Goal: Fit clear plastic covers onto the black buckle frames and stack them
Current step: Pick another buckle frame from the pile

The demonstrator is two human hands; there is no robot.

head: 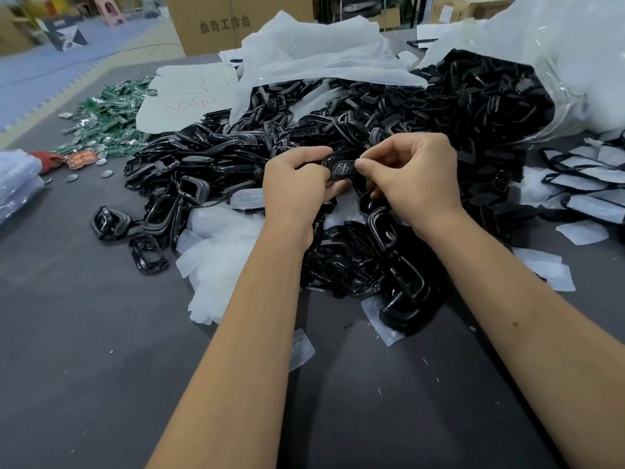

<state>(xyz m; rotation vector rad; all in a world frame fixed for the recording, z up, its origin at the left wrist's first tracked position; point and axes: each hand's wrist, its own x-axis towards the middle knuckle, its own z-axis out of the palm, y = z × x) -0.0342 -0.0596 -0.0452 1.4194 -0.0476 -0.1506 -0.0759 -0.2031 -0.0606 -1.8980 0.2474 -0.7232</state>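
Grey matting is covering the worktable (pixel 84 350), and a sprawling heap of black buckle frames (pixel 389 123) is spilling across it from a torn white plastic sack (pixel 558 62), with loose clear plastic covers (pixel 220 252) lying along the heap's near edge and a row of finished pieces (pixel 588 184) sitting at the far right. Over the middle of the heap, the person is holding one black frame (pixel 340 168) between both hands: the left hand (pixel 297 184) is curling round its left end, and the right hand (pixel 412 177) is pinching its right end between thumb and forefinger. Whether a cover is already seating on it, I cannot tell. From here the risk looks like a crooked fit: uneven thumb pressure could be leaving one edge unclipped, or the small glossy piece could be slipping out and vanishing among the lookalikes below.
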